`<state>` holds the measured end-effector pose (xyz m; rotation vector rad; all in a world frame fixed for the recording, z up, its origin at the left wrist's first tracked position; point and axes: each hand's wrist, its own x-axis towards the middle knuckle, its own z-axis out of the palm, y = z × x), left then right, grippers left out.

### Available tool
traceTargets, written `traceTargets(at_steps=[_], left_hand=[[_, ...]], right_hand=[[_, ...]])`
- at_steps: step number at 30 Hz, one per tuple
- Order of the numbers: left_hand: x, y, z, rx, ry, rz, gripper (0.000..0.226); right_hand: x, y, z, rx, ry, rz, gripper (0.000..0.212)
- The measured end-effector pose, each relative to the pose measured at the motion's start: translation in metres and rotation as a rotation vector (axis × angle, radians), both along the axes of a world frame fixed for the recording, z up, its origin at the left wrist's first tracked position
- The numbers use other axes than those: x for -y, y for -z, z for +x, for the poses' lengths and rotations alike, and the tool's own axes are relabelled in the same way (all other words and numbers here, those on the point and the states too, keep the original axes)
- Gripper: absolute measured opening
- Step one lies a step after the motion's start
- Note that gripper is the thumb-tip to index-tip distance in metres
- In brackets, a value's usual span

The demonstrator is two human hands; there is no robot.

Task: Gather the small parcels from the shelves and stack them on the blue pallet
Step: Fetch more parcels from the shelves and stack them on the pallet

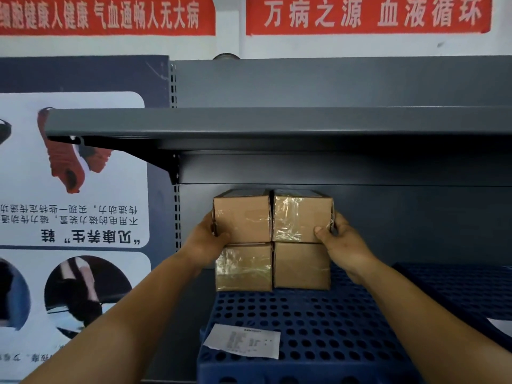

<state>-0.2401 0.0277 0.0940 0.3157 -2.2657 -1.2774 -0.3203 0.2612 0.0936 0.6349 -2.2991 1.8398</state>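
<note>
Hands clamp the top pair of small brown tape-wrapped cardboard parcels [273,217] at frame centre on the blue perforated plastic pallet [304,328], left hand [206,241] and right hand [342,245] gripping outer sides; they look light, stiff, tape-slick.

i see four plain brown parcels [273,239] with shiny clear tape, a blue pallet [318,328] dotted with round holes, dark grey shelves [277,123], red banners [365,12].

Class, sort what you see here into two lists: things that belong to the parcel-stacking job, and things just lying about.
Part of the job:
- four brown parcels, stacked two on two
- blue pallet under them
- left hand and right hand, gripping the top pair

Just lying about:
- paper slip on the pallet
- wall posters
- grey shelf
</note>
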Motion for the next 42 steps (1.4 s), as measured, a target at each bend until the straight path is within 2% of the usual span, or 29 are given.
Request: traceTargets(at_steps=[2,6,9,11,18,22,26,33,42], left_hand=[[-0.004,-0.001,0.005,0.034,-0.018,-0.012,0.057],[-0.025,0.000,0.022,0.055,-0.110,-0.007,0.084],[-0.053,0.002,0.044,-0.004,-0.197,-0.122,0.085],[-0.078,0.005,0.060,-0.058,-0.186,-0.187,0.080],[-0.161,0.039,0.099,-0.033,0.021,-0.262,0.075],[-0.195,0.063,0.113,0.001,0.142,-0.235,0.072],[-0.224,0.090,0.138,0.053,0.285,-0.243,0.070],[-0.259,0.145,0.198,0.210,0.506,-0.395,0.072],[-0.345,0.190,0.272,0.239,0.873,-0.441,0.069]], right_hand=[[-0.002,0.001,0.005,0.002,0.013,0.021,0.048],[-0.011,0.006,0.018,0.032,0.023,0.067,0.076],[-0.024,0.011,0.032,0.020,0.030,0.106,0.076],[-0.034,0.017,0.042,-0.005,0.031,0.133,0.074],[-0.075,0.045,0.096,-0.032,0.075,0.252,0.067],[-0.104,0.062,0.134,-0.030,0.146,0.265,0.061],[-0.132,0.086,0.179,0.035,0.268,0.336,0.066],[-0.177,0.148,0.279,0.175,0.495,0.457,0.064],[-0.250,0.202,0.409,0.364,0.813,0.464,0.061]])
